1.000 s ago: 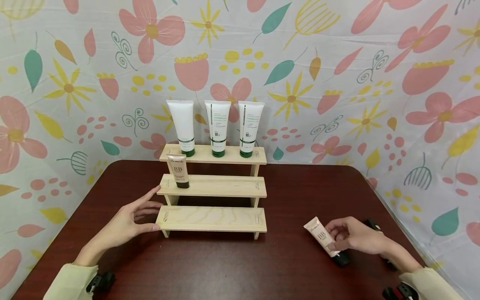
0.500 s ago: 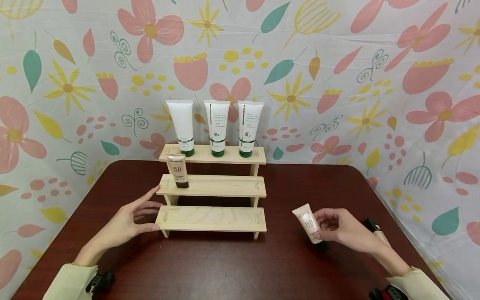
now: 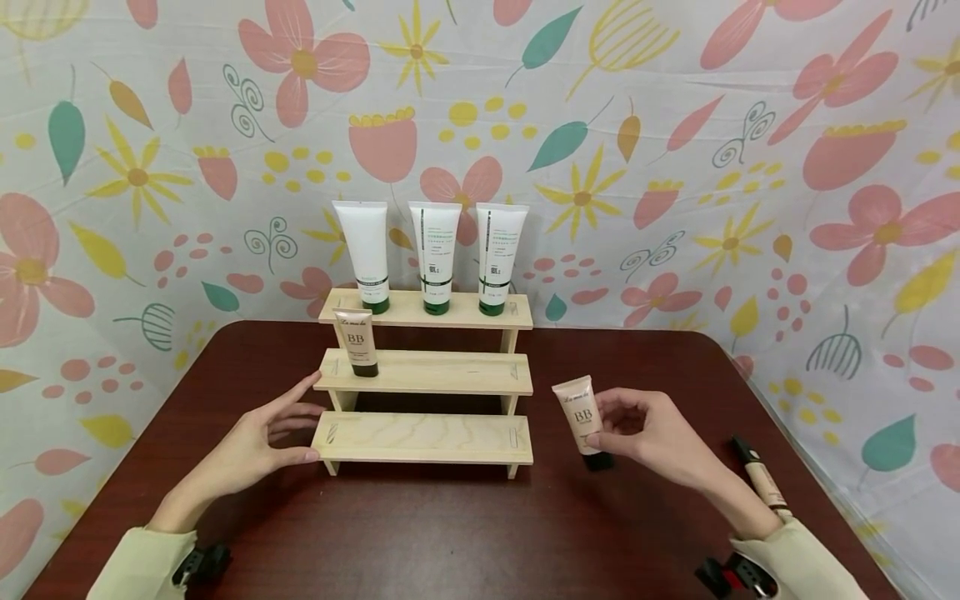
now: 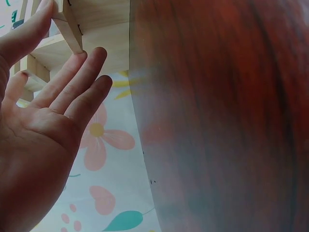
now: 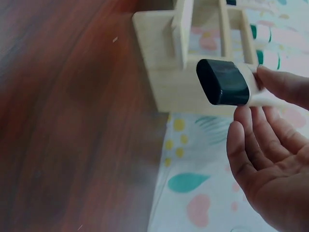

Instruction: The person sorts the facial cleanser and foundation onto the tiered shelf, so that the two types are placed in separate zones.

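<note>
Pinched between the thumb and fingers of my right hand [image 3: 648, 429] is a beige BB cream tube [image 3: 579, 410], its black cap [image 5: 224, 82] pointing down. The tube is off the table, to the right of a three-step wooden rack [image 3: 423, 437]. My left hand [image 3: 251, 442] touches the rack's left side with extended fingers, thumb at the bottom step and index finger at the middle one. On the middle step's left end stands another BB cream tube [image 3: 357, 340]. Along the top step are three white tubes with green caps, the nearest to my right hand being a printed white tube [image 3: 500, 250].
A slim beige tube with a black cap [image 3: 761, 475] lies near the table's right edge, beyond my right forearm. The dark wooden table [image 3: 450, 533] reaches back to a flower-patterned cloth [image 3: 585, 100].
My right hand has carried the BB cream tube left and up, towards the rack, and the tube has turned more upright. My left hand keeps its place at the rack.
</note>
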The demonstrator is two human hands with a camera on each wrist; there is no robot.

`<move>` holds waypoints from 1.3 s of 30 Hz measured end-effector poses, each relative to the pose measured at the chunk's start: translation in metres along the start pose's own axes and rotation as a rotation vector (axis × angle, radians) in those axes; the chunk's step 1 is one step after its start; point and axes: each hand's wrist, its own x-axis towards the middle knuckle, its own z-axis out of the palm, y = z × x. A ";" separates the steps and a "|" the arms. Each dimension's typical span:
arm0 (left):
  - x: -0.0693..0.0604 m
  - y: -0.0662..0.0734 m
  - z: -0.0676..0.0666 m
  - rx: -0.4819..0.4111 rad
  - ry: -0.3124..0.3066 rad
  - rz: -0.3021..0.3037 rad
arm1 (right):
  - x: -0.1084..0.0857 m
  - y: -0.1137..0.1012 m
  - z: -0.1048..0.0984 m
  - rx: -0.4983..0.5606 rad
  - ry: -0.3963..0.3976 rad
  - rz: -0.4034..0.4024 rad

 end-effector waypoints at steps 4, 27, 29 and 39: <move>0.000 -0.001 0.000 -0.004 -0.001 0.005 | 0.010 -0.015 0.010 -0.011 0.042 -0.028; 0.000 -0.003 0.000 -0.002 0.002 0.019 | 0.079 -0.076 0.075 0.106 0.165 -0.193; 0.000 -0.002 0.000 -0.004 0.000 0.017 | 0.084 -0.078 0.082 0.118 0.181 -0.201; -0.001 -0.004 -0.001 -0.005 -0.002 0.017 | 0.107 -0.083 0.119 0.175 0.224 -0.188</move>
